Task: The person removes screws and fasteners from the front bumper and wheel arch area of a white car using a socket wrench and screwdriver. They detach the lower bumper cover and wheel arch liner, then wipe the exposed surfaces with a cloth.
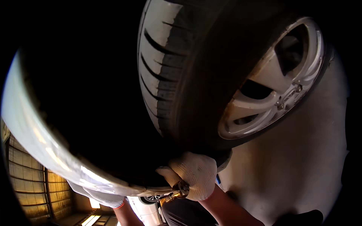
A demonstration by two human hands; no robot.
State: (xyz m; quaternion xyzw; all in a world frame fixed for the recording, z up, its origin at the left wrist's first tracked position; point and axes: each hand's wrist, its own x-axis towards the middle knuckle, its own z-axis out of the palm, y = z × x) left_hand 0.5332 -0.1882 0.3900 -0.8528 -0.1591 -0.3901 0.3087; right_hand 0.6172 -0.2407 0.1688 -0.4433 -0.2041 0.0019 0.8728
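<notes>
My right hand (196, 175), in a white knit glove, is closed at the lower lip of a dark wheel arch, just below the tyre (162, 75). From the wrist side of its grip sticks out a tool's end (180, 190), round and dark with a brass-coloured fitting; the rest of the tool is hidden in the fist and shadow. My left hand (100, 196), also gloved, lies stretched along the outer side of the shiny light fender (41, 139). The fender's edge covers part of its fingers.
The silver spoked rim (260, 90) and tyre fill the upper right. Pale floor (286, 169) spreads out at the right. Another car's wheel (152, 198) shows behind, beyond my dark-clothed leg (188, 213). A panelled wall (34, 180) with warm light stands at lower left.
</notes>
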